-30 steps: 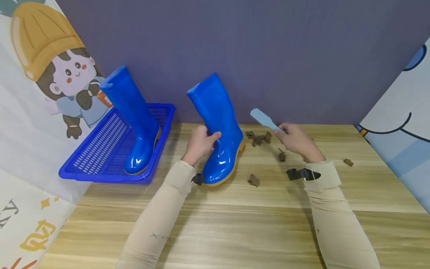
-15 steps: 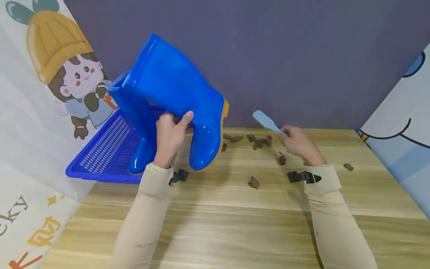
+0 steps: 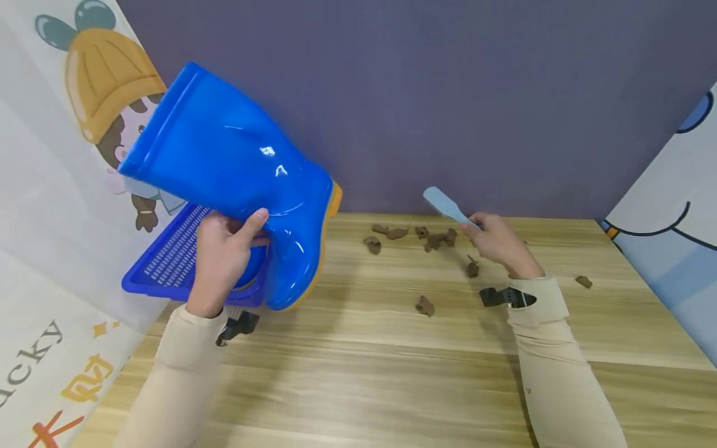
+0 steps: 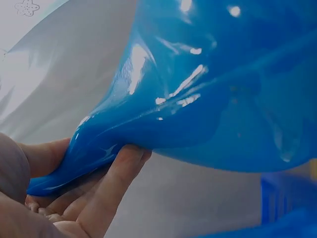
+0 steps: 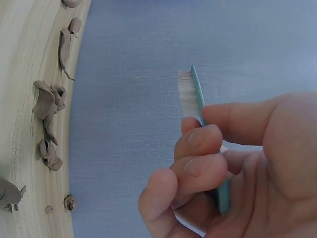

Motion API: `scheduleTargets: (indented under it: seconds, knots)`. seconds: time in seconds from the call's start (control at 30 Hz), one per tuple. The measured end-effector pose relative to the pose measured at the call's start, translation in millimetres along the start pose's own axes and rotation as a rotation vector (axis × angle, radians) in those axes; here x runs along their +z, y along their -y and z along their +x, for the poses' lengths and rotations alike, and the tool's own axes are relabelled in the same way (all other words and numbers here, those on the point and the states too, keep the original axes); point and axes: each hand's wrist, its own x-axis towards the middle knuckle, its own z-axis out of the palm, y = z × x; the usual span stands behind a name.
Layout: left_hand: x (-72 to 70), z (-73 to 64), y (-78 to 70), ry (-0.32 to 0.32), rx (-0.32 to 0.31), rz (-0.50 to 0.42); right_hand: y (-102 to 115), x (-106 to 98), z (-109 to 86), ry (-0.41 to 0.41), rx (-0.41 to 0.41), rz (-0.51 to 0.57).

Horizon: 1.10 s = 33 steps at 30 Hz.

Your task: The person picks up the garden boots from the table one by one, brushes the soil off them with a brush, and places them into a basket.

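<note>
My left hand (image 3: 221, 255) grips a glossy blue rain boot (image 3: 235, 143) with a yellow sole by the front of its ankle. The boot is tilted, shaft to the upper left, toe pointing down. In the left wrist view, thumb and fingers pinch a fold of the boot (image 4: 163, 109). Behind it, the toe of a second blue boot (image 3: 253, 269) shows in a blue plastic basket (image 3: 159, 289); the rest is hidden. My right hand (image 3: 498, 242) holds a light blue brush (image 3: 445, 203) by its handle. Its pale bristles show in the right wrist view (image 5: 188, 91).
Several brown, clay-like lumps (image 3: 438, 240) lie on the wooden table (image 3: 392, 373) between the hands, mostly near its back edge. Single lumps sit nearer the front (image 3: 425, 305) and far right (image 3: 584, 282). A grey-purple wall (image 3: 448, 93) rises behind the table.
My left hand has lifted the boot off the table and carried it left, tipping it, until it overlaps the basket and second boot. The right hand with the brush has hardly moved.
</note>
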Motion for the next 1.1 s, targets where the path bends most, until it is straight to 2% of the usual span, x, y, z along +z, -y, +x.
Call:
scheduleTargets:
  seconds: [0.13, 0.33, 0.63, 0.9, 1.0, 1.1]
  knots:
    - [-25.2, -10.5, 0.2, -0.001, -0.042, 0.089, -0.1, 0.3, -0.4, 0.004, -0.007, 0.011]
    - [-64.9, -20.8, 4.0, -0.032, -0.104, 0.168, 0.5, -0.9, -1.1, 0.004, -0.01, 0.022]
    - [-103.2, -31.5, 4.1, -0.12, -0.193, 0.305, -0.8, -4.9, -3.7, -0.015, -0.008, 0.052]
    - [-122.2, -21.5, 9.7, -0.124, -0.245, 0.363, -1.4, -7.1, -2.8, -0.034, -0.014, 0.045]
    - [-128.2, -14.2, 13.3, -0.121, -0.28, 0.377, -2.0, -5.8, -2.0, -0.032, -0.016, 0.048]
    - [-132.9, -4.0, 16.0, -0.115, -0.304, 0.431, -2.9, -5.4, -2.0, -0.026, -0.023, 0.044]
